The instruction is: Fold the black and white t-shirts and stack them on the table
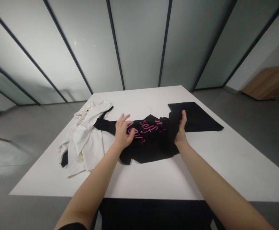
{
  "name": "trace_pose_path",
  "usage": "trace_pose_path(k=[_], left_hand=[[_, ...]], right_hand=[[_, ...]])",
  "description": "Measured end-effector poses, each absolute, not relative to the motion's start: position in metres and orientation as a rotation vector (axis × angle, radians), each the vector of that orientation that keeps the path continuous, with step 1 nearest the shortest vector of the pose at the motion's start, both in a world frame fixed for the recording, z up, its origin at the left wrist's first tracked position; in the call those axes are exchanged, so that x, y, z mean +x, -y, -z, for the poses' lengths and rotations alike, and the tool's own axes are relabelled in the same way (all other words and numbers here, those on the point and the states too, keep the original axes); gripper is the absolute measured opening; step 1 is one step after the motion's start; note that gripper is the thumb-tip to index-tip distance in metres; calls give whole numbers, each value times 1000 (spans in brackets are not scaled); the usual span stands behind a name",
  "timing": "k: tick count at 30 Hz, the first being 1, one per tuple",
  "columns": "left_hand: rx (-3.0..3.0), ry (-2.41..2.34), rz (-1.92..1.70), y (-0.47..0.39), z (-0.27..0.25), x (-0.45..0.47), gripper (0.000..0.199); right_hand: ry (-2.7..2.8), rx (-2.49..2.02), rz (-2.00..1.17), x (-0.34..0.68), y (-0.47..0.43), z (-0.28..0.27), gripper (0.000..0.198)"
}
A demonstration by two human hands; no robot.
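A black T-shirt (pixel 151 148) with pink lettering lies across the middle of the table, one sleeve stretched toward the left. Over its left part is my left hand (pixel 123 132), fingers spread and curved; whether the fingertips touch the cloth I cannot tell. At the shirt's right end, my right hand (pixel 181 129) grips a raised fold of the black fabric, thumb and fingers around it. Behind that hand, a flat folded black cloth (pixel 199 116) rests on the table. White garments (pixel 89 140) are heaped at the left, with dark pieces showing beneath.
The white table (pixel 225 166) narrows toward a frosted glass partition (pixel 139 44) with dark frames. A wooden cabinet (pixel 268 83) stands on the floor at the right. Something black (pixel 153 214) sits below the table's near edge.
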State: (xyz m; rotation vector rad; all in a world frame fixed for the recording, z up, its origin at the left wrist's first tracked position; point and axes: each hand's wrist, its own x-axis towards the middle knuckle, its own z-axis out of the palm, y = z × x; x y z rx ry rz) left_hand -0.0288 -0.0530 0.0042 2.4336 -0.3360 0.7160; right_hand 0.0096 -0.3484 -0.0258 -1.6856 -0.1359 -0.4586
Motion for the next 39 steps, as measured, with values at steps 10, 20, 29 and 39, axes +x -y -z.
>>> trace_pose_path(k=[10,20,29,39], left_hand=[[2759,738,245,85,-7,-47,18],[1764,756,857,88,-13,-53,38],[2064,532,72,88,6,-40,125],[1603,22,-251,88,-30,-67,52]], right_hand=[[-31,-2454,100,1,352,28,135],[249,-2430,-149,2,370,16,39],[683,-1783,-44,-16,341,12,42],[643,-1528,21,-24,328,15,97]])
